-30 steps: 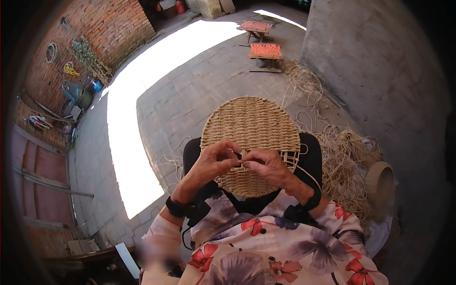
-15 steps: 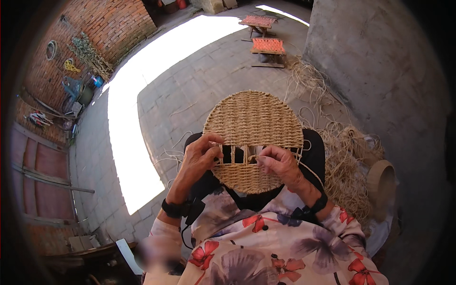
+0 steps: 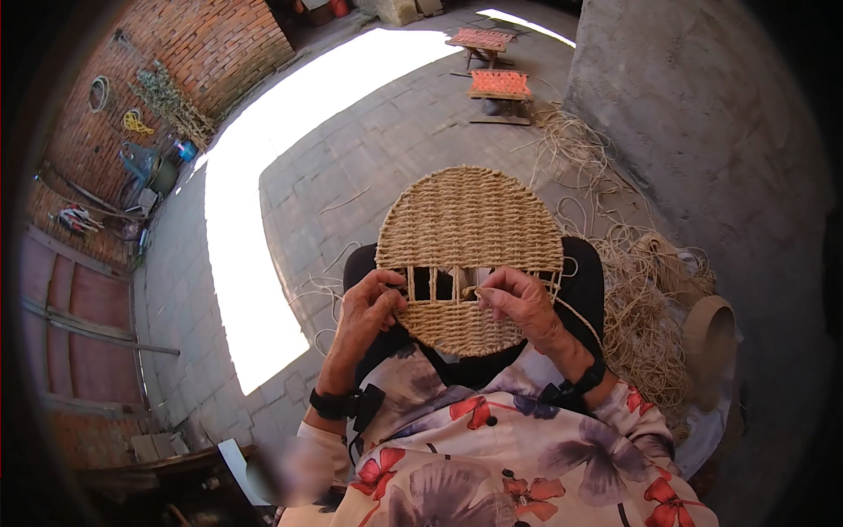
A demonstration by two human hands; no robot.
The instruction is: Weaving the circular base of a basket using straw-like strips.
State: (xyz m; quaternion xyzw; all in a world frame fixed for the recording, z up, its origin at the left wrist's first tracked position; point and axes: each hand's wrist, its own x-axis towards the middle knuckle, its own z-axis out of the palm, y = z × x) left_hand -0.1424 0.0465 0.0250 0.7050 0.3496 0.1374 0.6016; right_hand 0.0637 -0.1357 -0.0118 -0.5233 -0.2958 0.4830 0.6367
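A round mat woven of tan twisted cord (image 3: pixel 470 215) lies across my lap. An open band crosses its lower part, with several bare upright cords (image 3: pixel 432 285) and dark gaps between them. My left hand (image 3: pixel 372 309) is closed at the mat's left edge beside this band, thumb and fingers pinching the rim. In the band's right half, my right hand (image 3: pixel 524 305) pinches a short piece of cord (image 3: pixel 471 291); its other fingers are curled. A long loose cord (image 3: pixel 580 322) runs from the mat's right edge down toward my right wrist.
A large tangled heap of cord (image 3: pixel 645 307) lies to my right, with a tan round-rimmed object (image 3: pixel 709 338) beside it. Two low stools with red woven seats (image 3: pixel 500 84) stand ahead on the paved floor (image 3: pixel 351 149). A grey wall (image 3: pixel 694 114) rises at right.
My left hand has lowered slightly, its fingers drawing back from over the band to the mat's left edge. My right hand keeps its pinch on the cord in nearly the same place.
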